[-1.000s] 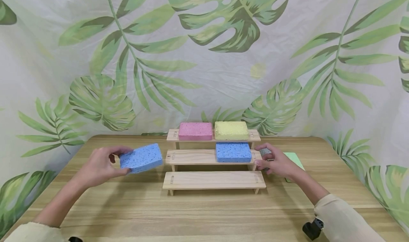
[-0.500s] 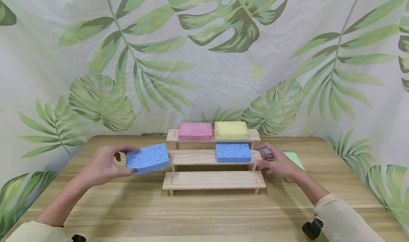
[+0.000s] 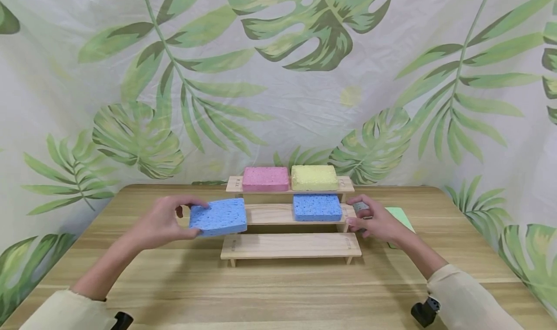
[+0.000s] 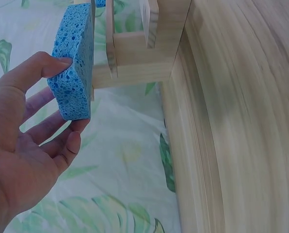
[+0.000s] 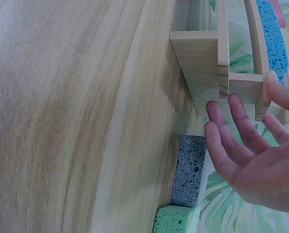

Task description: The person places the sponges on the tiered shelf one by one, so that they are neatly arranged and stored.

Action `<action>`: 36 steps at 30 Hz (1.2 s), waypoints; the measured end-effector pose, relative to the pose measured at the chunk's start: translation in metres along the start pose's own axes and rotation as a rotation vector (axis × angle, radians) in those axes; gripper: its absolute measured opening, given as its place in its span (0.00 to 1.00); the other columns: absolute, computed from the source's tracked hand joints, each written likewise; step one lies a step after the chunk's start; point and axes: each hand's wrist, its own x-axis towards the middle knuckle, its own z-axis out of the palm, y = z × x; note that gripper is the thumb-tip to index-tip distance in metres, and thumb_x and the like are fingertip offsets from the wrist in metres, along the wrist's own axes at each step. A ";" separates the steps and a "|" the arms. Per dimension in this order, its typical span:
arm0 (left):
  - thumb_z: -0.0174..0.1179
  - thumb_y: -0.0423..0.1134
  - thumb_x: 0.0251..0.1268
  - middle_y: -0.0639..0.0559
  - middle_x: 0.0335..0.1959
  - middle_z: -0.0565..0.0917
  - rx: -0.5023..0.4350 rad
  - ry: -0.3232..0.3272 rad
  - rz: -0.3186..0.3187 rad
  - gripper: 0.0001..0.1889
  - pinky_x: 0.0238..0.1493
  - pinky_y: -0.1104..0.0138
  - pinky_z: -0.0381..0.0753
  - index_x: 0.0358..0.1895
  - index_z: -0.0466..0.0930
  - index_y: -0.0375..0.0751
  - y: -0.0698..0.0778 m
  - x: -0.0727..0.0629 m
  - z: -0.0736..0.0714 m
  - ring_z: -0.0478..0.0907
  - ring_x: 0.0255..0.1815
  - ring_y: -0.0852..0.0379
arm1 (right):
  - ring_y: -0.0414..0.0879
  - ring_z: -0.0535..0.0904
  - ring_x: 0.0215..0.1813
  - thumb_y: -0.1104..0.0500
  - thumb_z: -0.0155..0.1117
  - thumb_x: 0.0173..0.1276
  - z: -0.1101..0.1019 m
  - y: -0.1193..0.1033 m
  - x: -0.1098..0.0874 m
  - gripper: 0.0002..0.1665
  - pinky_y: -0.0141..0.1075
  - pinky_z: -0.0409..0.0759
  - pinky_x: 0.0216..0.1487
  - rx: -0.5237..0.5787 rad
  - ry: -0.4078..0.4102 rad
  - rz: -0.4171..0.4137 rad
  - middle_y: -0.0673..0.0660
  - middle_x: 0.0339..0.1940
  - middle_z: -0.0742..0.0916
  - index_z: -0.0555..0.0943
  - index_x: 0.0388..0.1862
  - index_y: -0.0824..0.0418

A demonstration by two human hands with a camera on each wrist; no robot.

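Observation:
My left hand (image 3: 163, 223) pinches a blue sponge (image 3: 219, 217) by its left end, thumb in front and fingers behind. That sponge overlaps the left end of the middle tier of a three-tier wooden rack (image 3: 291, 245) in the head view. At the rack's other side, my right hand (image 3: 378, 221) holds the right end of the middle tier between thumb and index finger, the other fingers loosely bent below. A second blue sponge (image 3: 317, 207) lies on the right half of that tier. On the top tier, a pink sponge (image 3: 266, 179) sits beside a yellow sponge (image 3: 314, 177).
Behind the right hand, a grey sponge (image 5: 188, 170) and a green sponge (image 5: 176, 220) stand on the wooden table (image 3: 278, 296). A leaf-patterned cloth (image 3: 300, 112) hangs behind the table.
My left hand has moved right with the blue sponge, from beside the rack to over the middle tier's left end. The sponge has turned more level. My right hand stays in place.

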 end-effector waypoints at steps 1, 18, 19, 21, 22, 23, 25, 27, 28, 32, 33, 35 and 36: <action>0.77 0.33 0.44 0.55 0.41 0.88 0.000 -0.004 0.007 0.21 0.36 0.64 0.75 0.48 0.89 0.43 0.000 0.002 0.002 0.75 0.38 0.56 | 0.58 0.87 0.47 0.60 0.65 0.77 0.000 0.000 0.000 0.32 0.50 0.85 0.40 0.000 0.000 0.000 0.64 0.40 0.88 0.64 0.72 0.67; 0.78 0.35 0.47 0.55 0.42 0.87 -0.052 -0.053 0.030 0.21 0.37 0.65 0.73 0.49 0.89 0.41 0.016 0.025 0.021 0.76 0.41 0.55 | 0.59 0.87 0.48 0.60 0.65 0.77 -0.001 0.002 0.001 0.32 0.49 0.84 0.38 -0.003 0.002 -0.002 0.66 0.40 0.88 0.64 0.72 0.67; 0.78 0.35 0.47 0.55 0.42 0.87 -0.054 -0.053 0.034 0.21 0.37 0.65 0.73 0.49 0.89 0.42 0.016 0.026 0.022 0.76 0.41 0.55 | 0.59 0.87 0.48 0.60 0.65 0.77 -0.001 0.002 0.001 0.32 0.49 0.84 0.39 -0.003 0.002 -0.002 0.66 0.40 0.88 0.64 0.72 0.67; 0.78 0.35 0.47 0.54 0.43 0.87 -0.056 -0.053 0.040 0.21 0.36 0.65 0.73 0.49 0.88 0.42 0.017 0.028 0.024 0.76 0.41 0.56 | 0.59 0.87 0.48 0.60 0.65 0.77 0.000 0.002 0.001 0.32 0.49 0.84 0.39 -0.003 0.003 -0.002 0.65 0.40 0.88 0.64 0.72 0.67; 0.78 0.35 0.46 0.54 0.43 0.87 -0.057 -0.053 0.042 0.21 0.36 0.65 0.72 0.49 0.88 0.42 0.018 0.028 0.025 0.76 0.41 0.56 | 0.59 0.87 0.48 0.60 0.65 0.77 0.000 0.002 0.001 0.32 0.49 0.84 0.39 -0.003 0.002 -0.002 0.65 0.40 0.88 0.64 0.72 0.67; 0.78 0.35 0.46 0.54 0.43 0.87 -0.057 -0.054 0.043 0.22 0.36 0.65 0.72 0.49 0.88 0.42 0.018 0.029 0.026 0.76 0.41 0.56 | 0.58 0.87 0.47 0.60 0.65 0.77 0.000 0.002 0.001 0.32 0.49 0.85 0.39 -0.004 0.003 -0.003 0.65 0.40 0.88 0.64 0.72 0.67; 0.78 0.35 0.46 0.53 0.44 0.87 -0.059 -0.057 0.039 0.22 0.36 0.65 0.72 0.49 0.88 0.42 0.019 0.030 0.027 0.76 0.41 0.55 | 0.58 0.87 0.47 0.60 0.65 0.77 0.000 0.002 0.001 0.32 0.49 0.85 0.39 -0.004 0.001 -0.003 0.64 0.40 0.88 0.64 0.72 0.66; 0.78 0.35 0.46 0.53 0.44 0.87 -0.061 -0.062 0.034 0.22 0.36 0.65 0.72 0.49 0.88 0.42 0.020 0.031 0.030 0.76 0.42 0.55 | 0.58 0.87 0.48 0.60 0.65 0.77 -0.001 0.002 0.000 0.32 0.49 0.85 0.39 -0.003 0.000 -0.004 0.64 0.40 0.88 0.64 0.72 0.66; 0.78 0.35 0.46 0.53 0.44 0.87 -0.062 -0.065 0.031 0.21 0.36 0.65 0.73 0.49 0.88 0.42 0.020 0.032 0.031 0.76 0.42 0.54 | 0.58 0.87 0.48 0.60 0.65 0.77 -0.001 0.002 0.000 0.32 0.49 0.85 0.39 -0.003 -0.001 -0.004 0.64 0.40 0.88 0.64 0.72 0.66; 0.77 0.34 0.46 0.52 0.43 0.87 -0.061 -0.074 0.019 0.21 0.36 0.64 0.73 0.49 0.87 0.42 0.021 0.035 0.035 0.76 0.41 0.53 | 0.58 0.87 0.48 0.60 0.65 0.77 -0.001 0.002 0.000 0.32 0.49 0.85 0.38 -0.004 -0.003 -0.007 0.64 0.40 0.88 0.64 0.73 0.67; 0.76 0.34 0.46 0.52 0.44 0.87 -0.059 -0.075 0.015 0.21 0.36 0.64 0.73 0.49 0.88 0.42 0.022 0.036 0.036 0.76 0.41 0.52 | 0.58 0.87 0.48 0.60 0.65 0.77 -0.001 0.002 0.000 0.32 0.49 0.85 0.39 -0.006 -0.003 -0.008 0.64 0.40 0.88 0.64 0.73 0.67; 0.76 0.34 0.47 0.52 0.44 0.87 -0.059 -0.077 0.010 0.21 0.36 0.64 0.73 0.49 0.88 0.42 0.023 0.038 0.039 0.76 0.41 0.52 | 0.58 0.87 0.48 0.60 0.65 0.77 -0.001 0.002 0.000 0.32 0.50 0.85 0.39 -0.008 -0.002 -0.008 0.64 0.39 0.87 0.64 0.73 0.67; 0.76 0.35 0.47 0.52 0.45 0.87 -0.058 -0.079 0.010 0.21 0.36 0.63 0.74 0.49 0.88 0.42 0.024 0.039 0.040 0.76 0.41 0.52 | 0.58 0.87 0.48 0.60 0.65 0.77 -0.001 0.002 0.000 0.32 0.50 0.85 0.39 -0.008 -0.002 -0.008 0.64 0.39 0.87 0.64 0.73 0.66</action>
